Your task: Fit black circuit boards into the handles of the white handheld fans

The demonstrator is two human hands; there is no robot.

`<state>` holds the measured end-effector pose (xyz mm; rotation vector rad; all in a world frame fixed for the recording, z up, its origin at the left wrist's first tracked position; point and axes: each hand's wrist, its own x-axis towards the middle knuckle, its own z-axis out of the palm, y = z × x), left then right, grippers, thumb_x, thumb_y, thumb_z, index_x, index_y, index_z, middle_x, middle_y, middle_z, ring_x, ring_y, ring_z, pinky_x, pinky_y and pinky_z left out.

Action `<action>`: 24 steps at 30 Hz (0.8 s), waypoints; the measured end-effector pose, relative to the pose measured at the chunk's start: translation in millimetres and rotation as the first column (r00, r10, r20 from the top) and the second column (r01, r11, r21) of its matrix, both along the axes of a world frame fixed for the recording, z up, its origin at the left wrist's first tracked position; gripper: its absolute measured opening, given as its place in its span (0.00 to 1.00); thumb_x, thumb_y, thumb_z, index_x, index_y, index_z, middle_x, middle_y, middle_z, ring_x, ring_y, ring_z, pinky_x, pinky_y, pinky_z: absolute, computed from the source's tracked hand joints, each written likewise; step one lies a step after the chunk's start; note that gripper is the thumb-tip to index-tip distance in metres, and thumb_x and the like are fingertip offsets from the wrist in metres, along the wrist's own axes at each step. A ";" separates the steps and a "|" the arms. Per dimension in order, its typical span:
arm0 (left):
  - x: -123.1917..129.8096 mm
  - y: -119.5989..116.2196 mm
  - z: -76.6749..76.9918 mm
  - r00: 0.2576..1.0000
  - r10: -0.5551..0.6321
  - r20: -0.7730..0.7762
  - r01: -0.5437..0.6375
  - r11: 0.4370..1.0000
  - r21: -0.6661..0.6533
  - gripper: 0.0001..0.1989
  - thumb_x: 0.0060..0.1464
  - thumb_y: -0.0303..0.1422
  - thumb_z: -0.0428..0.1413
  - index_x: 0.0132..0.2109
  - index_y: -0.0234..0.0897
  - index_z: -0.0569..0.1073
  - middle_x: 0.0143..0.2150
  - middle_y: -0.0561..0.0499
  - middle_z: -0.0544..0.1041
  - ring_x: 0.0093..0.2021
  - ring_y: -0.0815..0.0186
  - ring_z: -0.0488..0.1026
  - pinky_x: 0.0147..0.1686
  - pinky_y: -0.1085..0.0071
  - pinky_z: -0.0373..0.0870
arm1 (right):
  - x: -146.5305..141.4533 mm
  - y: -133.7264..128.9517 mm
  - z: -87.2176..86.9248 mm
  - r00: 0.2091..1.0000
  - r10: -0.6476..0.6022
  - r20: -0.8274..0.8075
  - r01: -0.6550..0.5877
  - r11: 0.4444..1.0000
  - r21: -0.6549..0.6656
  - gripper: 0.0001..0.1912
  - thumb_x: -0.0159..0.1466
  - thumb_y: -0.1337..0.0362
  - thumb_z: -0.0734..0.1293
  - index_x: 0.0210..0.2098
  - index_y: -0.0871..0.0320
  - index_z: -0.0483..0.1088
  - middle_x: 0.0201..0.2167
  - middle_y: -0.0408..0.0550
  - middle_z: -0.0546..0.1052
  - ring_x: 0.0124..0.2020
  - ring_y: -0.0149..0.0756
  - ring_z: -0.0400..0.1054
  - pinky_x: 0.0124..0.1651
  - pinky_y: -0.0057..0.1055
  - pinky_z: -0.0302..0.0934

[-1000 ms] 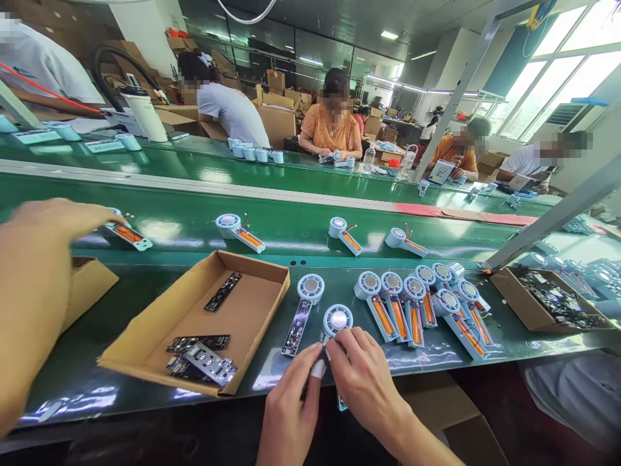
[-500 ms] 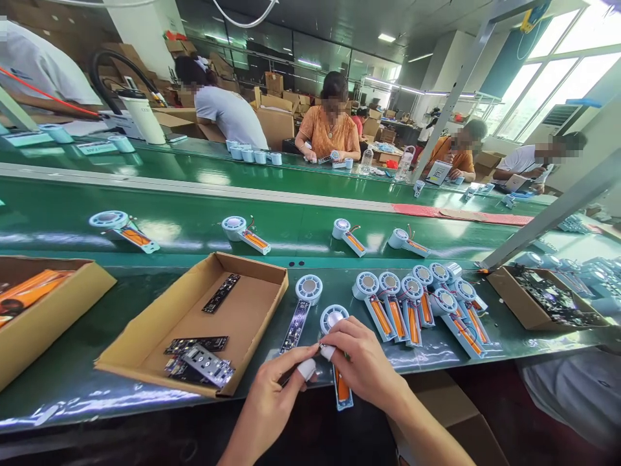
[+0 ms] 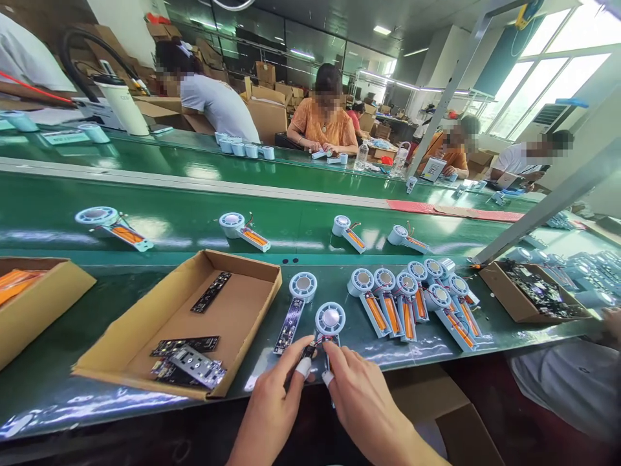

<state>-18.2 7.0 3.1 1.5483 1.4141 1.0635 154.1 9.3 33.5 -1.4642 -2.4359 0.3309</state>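
Note:
Just in front of me, a light-blue handheld fan (image 3: 330, 318) lies with its round head away from me at the bench edge. My left hand (image 3: 272, 395) pinches a narrow dark circuit board (image 3: 308, 351) between its capped thumb and forefinger, mostly hidden by the fingers. My right hand (image 3: 361, 391) is closed around the fan's handle, which it largely covers. Thin wires run between the fan head and the board. Left of this fan lies another fan (image 3: 303, 285) with a circuit board (image 3: 290, 323) along its handle.
A cardboard tray (image 3: 242, 336) with several circuit boards stands at left, beside a box (image 3: 48, 310) of orange parts. Several open fans (image 3: 383, 281) cluster at right, near a box of boards (image 3: 514, 304). More fans sit on the green conveyor (image 3: 291, 230). Co-workers sit opposite.
My right hand has moved down from the wires onto the fan's handle. My left hand has turned, showing the board's end close to the fan head. The view has shifted slightly.

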 end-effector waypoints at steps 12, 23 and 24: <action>6.3 0.9 4.2 0.999 0.031 -0.044 -0.030 0.999 0.015 0.19 0.61 0.38 0.47 0.54 0.40 0.74 0.38 0.47 0.84 0.29 0.62 0.81 0.36 0.66 0.80 | -1.0 5.2 3.1 0.987 -0.127 -0.101 0.123 0.991 -0.042 0.26 0.59 0.75 0.61 0.57 0.56 0.63 0.39 0.50 0.78 0.37 0.43 0.74 0.36 0.32 0.63; 7.3 1.7 1.3 0.996 0.024 -0.080 -0.021 0.999 0.042 0.19 0.61 0.34 0.45 0.53 0.40 0.75 0.34 0.49 0.84 0.28 0.61 0.81 0.35 0.66 0.79 | 10.0 27.7 1.0 0.690 -0.307 -0.656 -0.107 0.852 -0.512 0.17 0.63 0.66 0.66 0.52 0.54 0.68 0.27 0.37 0.67 0.24 0.27 0.61 0.27 0.23 0.57; 6.8 1.3 1.0 0.996 0.028 -0.087 -0.024 0.999 0.048 0.19 0.61 0.34 0.45 0.53 0.41 0.75 0.35 0.49 0.84 0.28 0.61 0.81 0.35 0.66 0.79 | 12.1 29.9 0.0 0.640 -0.328 -0.695 -0.163 0.826 -0.540 0.14 0.63 0.62 0.67 0.49 0.55 0.70 0.27 0.37 0.67 0.24 0.27 0.60 0.26 0.22 0.56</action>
